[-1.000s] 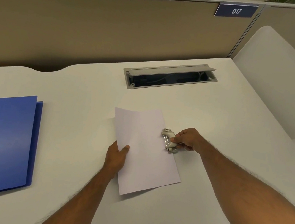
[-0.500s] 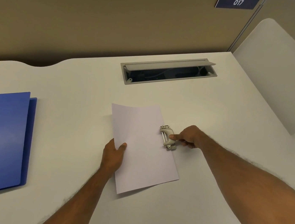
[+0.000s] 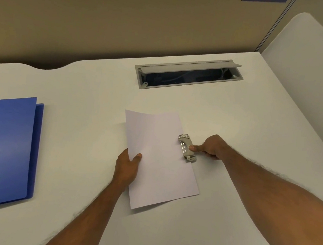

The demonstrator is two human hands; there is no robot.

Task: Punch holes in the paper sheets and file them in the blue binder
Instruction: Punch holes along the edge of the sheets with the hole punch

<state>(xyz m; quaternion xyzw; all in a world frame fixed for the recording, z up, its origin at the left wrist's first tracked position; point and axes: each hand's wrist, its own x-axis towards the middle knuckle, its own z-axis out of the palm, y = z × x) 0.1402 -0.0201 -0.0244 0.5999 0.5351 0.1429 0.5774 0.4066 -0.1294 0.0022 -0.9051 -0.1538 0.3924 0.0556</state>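
White paper sheets [image 3: 158,158] lie on the white desk [image 3: 227,211] in the middle of the view. My left hand [image 3: 127,166] pinches their left edge, thumb on top. A small beige hole punch [image 3: 187,148] sits over the paper's right edge. My right hand [image 3: 209,146] holds the punch, thumb on its lever and the other fingers curled behind it. The closed blue binder [image 3: 0,149] lies flat at the far left, apart from both hands.
An open grey cable tray [image 3: 188,74] is set into the desk behind the paper. A beige partition [image 3: 107,24] runs along the back. A white divider panel [image 3: 308,75] stands at the right. The desk's front edge falls away at lower right.
My right hand has eased back on the punch, so only the thumb now lies on its lever. The view has shifted slightly. The paper and my left hand have stayed in place.
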